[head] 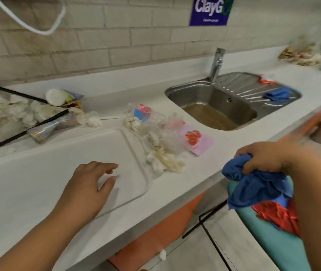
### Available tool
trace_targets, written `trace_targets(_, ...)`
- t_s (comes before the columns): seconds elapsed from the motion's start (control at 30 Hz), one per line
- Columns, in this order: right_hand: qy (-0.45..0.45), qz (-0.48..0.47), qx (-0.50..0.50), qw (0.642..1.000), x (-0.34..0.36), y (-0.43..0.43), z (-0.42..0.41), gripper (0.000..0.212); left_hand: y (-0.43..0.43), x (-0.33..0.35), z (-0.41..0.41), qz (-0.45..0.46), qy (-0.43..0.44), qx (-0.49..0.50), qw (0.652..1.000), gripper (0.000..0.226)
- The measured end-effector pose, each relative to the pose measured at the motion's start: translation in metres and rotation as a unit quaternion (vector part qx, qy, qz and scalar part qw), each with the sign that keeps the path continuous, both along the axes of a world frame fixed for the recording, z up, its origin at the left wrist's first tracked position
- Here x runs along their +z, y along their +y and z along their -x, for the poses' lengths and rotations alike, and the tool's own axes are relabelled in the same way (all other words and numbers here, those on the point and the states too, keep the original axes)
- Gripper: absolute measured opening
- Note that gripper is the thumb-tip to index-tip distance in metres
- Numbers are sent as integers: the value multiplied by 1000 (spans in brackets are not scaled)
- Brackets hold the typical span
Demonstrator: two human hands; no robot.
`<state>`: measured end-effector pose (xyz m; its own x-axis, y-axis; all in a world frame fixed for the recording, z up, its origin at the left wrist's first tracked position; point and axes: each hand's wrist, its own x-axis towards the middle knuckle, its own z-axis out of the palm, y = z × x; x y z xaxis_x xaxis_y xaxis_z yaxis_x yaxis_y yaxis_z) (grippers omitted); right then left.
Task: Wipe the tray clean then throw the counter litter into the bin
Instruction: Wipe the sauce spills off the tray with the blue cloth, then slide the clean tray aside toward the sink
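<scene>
We stand at a long white tabletop (128,94) with a steel sink (204,96) set into it, murky brown water lying in the basin. At the near left lies the white tray (38,182), flat and close to the front edge. The teal bin (273,241) stands below the edge at the right, red wrappers already in it. Litter crowds the tray: a big heap of tissues and wrappers (9,112) behind it, and a smaller heap of tissue and plastic (163,149) touching its right rim.

Our right hand (269,155) clutches a bunched blue cloth (253,184) above the bin, off the tabletop. Our left hand (89,184) is relaxed and empty over the tray; we cannot tell whether it touches.

We judge that the wiping has yet to begin. A sweep to the right could shove the tissue heap off the front edge, where one scrap (163,254) already lies on the floor. The tray could skate if the left hand does not pin it.

A blue wall sign (211,9) reads "ClayGo"; its smaller line is illegible. A pink packet (196,139) shows strawberries, its text blurred.
</scene>
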<state>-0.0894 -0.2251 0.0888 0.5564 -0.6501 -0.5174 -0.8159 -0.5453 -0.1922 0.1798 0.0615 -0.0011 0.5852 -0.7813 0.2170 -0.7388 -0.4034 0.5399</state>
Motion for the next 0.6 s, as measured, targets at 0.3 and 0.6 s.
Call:
trace_targets(0.3, -37, 31, -216, 975, -115, -38, 88, 19, -69, 2, 55, 24, 30, -121, 992, 26)
trace_targets(0.6, -105, 108, -360, 921, -153, -48, 109, 51, -96, 8, 77, 33, 38, -137, 989, 27)
